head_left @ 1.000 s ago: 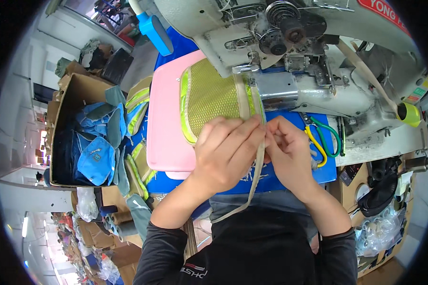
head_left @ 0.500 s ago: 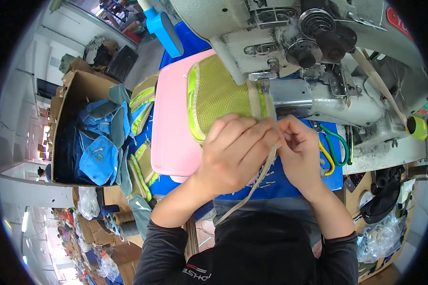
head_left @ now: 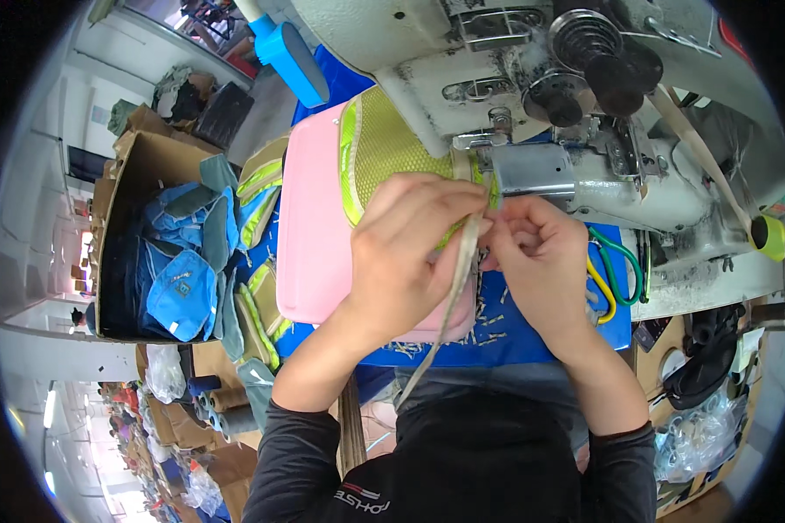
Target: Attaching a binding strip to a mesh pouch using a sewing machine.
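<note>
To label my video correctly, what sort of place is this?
Probably a sewing workshop: an industrial sewing machine, a mesh panel beside it, and a cardboard box of blue fabric pieces.

Rough, matt mesh cloth panel point(head_left: 401, 131)

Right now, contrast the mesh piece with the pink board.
The mesh piece is net-textured; the pink board is smooth. The mesh piece has lime edging; the pink board has none. The mesh piece lies on top; the pink board extends past its left edge. Both show rounded corners.
</note>
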`<control>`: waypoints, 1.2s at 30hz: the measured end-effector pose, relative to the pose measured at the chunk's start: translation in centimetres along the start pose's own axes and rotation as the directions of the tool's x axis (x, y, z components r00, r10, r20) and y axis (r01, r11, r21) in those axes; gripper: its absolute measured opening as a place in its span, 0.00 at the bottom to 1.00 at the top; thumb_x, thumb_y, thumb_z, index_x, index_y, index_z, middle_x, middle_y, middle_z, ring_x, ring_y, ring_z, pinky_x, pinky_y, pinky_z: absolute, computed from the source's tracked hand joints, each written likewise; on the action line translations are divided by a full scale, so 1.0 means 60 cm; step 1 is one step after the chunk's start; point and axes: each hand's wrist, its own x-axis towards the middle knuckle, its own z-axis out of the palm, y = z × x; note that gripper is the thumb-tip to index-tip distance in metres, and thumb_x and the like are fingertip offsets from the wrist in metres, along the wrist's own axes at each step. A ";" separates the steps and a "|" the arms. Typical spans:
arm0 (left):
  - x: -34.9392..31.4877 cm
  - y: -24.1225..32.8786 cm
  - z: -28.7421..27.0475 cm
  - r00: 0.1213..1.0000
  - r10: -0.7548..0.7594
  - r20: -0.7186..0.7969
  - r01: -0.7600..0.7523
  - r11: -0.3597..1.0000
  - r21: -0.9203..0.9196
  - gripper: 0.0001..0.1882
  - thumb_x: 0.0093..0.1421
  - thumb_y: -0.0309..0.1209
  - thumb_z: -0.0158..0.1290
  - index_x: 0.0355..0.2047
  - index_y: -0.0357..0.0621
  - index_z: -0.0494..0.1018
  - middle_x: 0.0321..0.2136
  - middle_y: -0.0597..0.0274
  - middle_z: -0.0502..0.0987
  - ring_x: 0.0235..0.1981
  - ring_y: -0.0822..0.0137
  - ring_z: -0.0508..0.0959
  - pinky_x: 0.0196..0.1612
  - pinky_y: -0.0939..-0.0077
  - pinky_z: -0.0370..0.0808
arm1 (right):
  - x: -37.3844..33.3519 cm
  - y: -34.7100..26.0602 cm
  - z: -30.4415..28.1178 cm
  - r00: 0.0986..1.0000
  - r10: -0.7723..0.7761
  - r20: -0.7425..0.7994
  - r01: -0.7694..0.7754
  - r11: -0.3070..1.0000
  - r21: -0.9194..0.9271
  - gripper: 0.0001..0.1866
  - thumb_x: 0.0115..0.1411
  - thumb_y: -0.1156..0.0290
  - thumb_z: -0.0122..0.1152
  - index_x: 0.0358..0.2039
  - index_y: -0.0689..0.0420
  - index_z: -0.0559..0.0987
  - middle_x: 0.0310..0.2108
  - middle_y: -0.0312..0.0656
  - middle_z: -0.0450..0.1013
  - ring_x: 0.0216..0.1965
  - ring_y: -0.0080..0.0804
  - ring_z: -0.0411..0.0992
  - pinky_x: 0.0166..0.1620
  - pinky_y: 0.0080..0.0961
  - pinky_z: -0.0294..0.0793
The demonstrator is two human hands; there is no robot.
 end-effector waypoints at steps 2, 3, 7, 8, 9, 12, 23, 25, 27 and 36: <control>0.004 -0.003 -0.005 0.999 -0.053 -0.015 0.051 0.994 -0.096 0.12 0.45 0.20 0.63 0.33 0.38 0.79 0.35 0.57 0.82 0.36 0.55 0.79 0.39 0.67 0.77 | -0.003 0.012 0.001 0.999 0.002 0.043 0.001 0.999 -0.054 0.05 0.59 0.77 0.63 0.29 0.67 0.80 0.19 0.38 0.76 0.21 0.13 0.72 0.23 0.15 0.69; 0.005 -0.004 -0.009 0.999 -0.050 -0.012 0.049 0.994 -0.098 0.12 0.45 0.20 0.63 0.33 0.38 0.79 0.35 0.57 0.82 0.36 0.55 0.79 0.39 0.67 0.77 | -0.003 0.020 0.003 0.996 0.005 0.089 0.005 0.994 -0.111 0.07 0.58 0.76 0.65 0.27 0.66 0.80 0.17 0.39 0.76 0.20 0.14 0.71 0.22 0.17 0.68; 0.008 -0.004 -0.012 0.993 0.057 0.101 -0.060 0.998 0.019 0.12 0.47 0.23 0.63 0.34 0.38 0.79 0.37 0.58 0.83 0.38 0.57 0.79 0.43 0.67 0.76 | 0.000 0.040 0.008 0.995 -0.034 0.092 0.033 0.999 0.021 0.07 0.58 0.76 0.64 0.27 0.68 0.80 0.18 0.44 0.76 0.18 0.17 0.72 0.22 0.19 0.68; 0.007 -0.003 -0.011 0.984 0.121 0.132 -0.133 0.987 0.092 0.12 0.46 0.24 0.62 0.34 0.39 0.79 0.37 0.58 0.82 0.39 0.58 0.78 0.45 0.66 0.75 | 0.001 0.039 0.008 0.995 -0.033 0.091 0.031 0.999 0.022 0.07 0.58 0.76 0.64 0.27 0.68 0.80 0.18 0.44 0.76 0.18 0.17 0.72 0.22 0.19 0.68; 0.007 -0.004 -0.009 0.984 0.121 0.133 -0.133 0.987 0.091 0.12 0.46 0.24 0.62 0.34 0.39 0.79 0.37 0.58 0.82 0.39 0.58 0.78 0.45 0.66 0.75 | 0.002 0.035 0.006 0.996 -0.023 0.085 0.024 1.000 -0.012 0.06 0.58 0.76 0.63 0.28 0.68 0.80 0.18 0.45 0.76 0.18 0.19 0.73 0.22 0.20 0.68; 0.013 -0.010 -0.002 0.981 0.135 0.139 -0.149 0.984 0.100 0.13 0.47 0.25 0.61 0.35 0.39 0.79 0.38 0.59 0.81 0.40 0.58 0.77 0.47 0.66 0.73 | 0.008 0.030 0.005 0.996 -0.054 0.074 0.059 0.996 -0.069 0.06 0.57 0.77 0.62 0.30 0.68 0.80 0.18 0.47 0.77 0.19 0.23 0.75 0.23 0.22 0.70; 0.022 -0.008 -0.028 0.982 -0.082 0.169 0.099 0.990 -0.095 0.10 0.52 0.22 0.61 0.36 0.37 0.79 0.36 0.55 0.83 0.39 0.57 0.81 0.42 0.68 0.79 | 0.007 0.022 0.014 0.986 -0.139 0.094 0.161 0.942 -0.296 0.10 0.56 0.72 0.62 0.22 0.64 0.78 0.17 0.52 0.73 0.18 0.46 0.74 0.23 0.31 0.69; 0.023 -0.010 -0.029 0.977 -0.044 0.210 0.061 0.996 -0.072 0.09 0.53 0.22 0.62 0.35 0.36 0.80 0.37 0.53 0.83 0.40 0.58 0.81 0.44 0.68 0.78 | 0.006 0.032 0.013 0.985 -0.154 0.081 0.170 0.951 -0.257 0.10 0.56 0.72 0.62 0.21 0.65 0.77 0.17 0.52 0.72 0.17 0.46 0.73 0.22 0.32 0.68; 0.023 -0.010 -0.028 0.963 0.105 0.250 -0.113 0.993 0.018 0.10 0.50 0.22 0.62 0.35 0.37 0.79 0.38 0.55 0.82 0.41 0.56 0.80 0.45 0.66 0.77 | 0.007 0.037 0.012 0.983 -0.162 0.087 0.179 0.955 -0.236 0.10 0.56 0.73 0.62 0.21 0.65 0.77 0.17 0.52 0.72 0.17 0.45 0.73 0.22 0.32 0.68; 0.031 -0.006 -0.034 0.910 0.298 0.289 -0.354 0.920 0.168 0.14 0.46 0.26 0.63 0.35 0.40 0.79 0.39 0.58 0.82 0.42 0.57 0.79 0.49 0.59 0.74 | 0.009 0.018 -0.003 0.991 -0.099 0.092 0.110 0.986 -0.126 0.06 0.58 0.78 0.60 0.27 0.67 0.79 0.17 0.45 0.74 0.15 0.26 0.73 0.21 0.22 0.69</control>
